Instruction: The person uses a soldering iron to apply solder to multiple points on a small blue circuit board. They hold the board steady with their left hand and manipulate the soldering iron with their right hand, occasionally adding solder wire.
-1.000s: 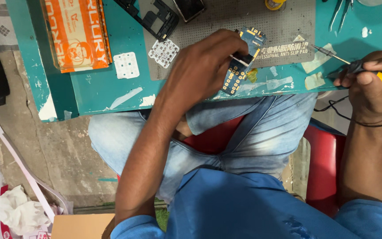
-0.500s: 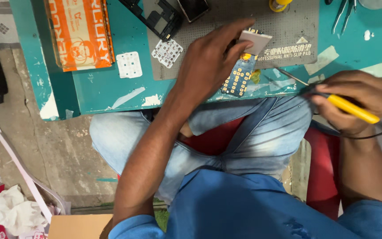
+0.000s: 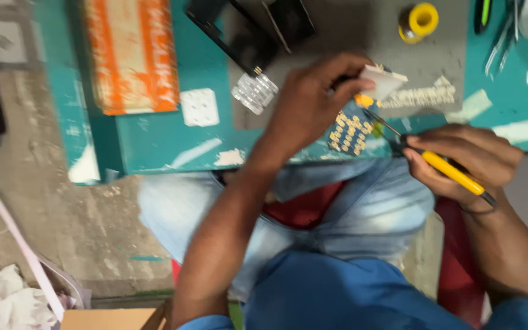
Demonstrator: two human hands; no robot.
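Circuit board (image 3: pixel 351 129) pinned at the teal worktop (image 3: pixel 154 143) edge by your left hand (image 3: pixel 313 104), your right hand (image 3: pixel 465 160) clamped on the yellow-handled soldering iron (image 3: pixel 453 174), tip touching the board.

orange box (image 3: pixel 132 55), yellow solder spool (image 3: pixel 420 21), white rag (image 3: pixel 4 302)

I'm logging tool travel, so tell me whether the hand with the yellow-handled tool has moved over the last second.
Yes. The right hand with the yellow-handled tool has moved left along the teal table edge, bringing the tip to the circuit board.
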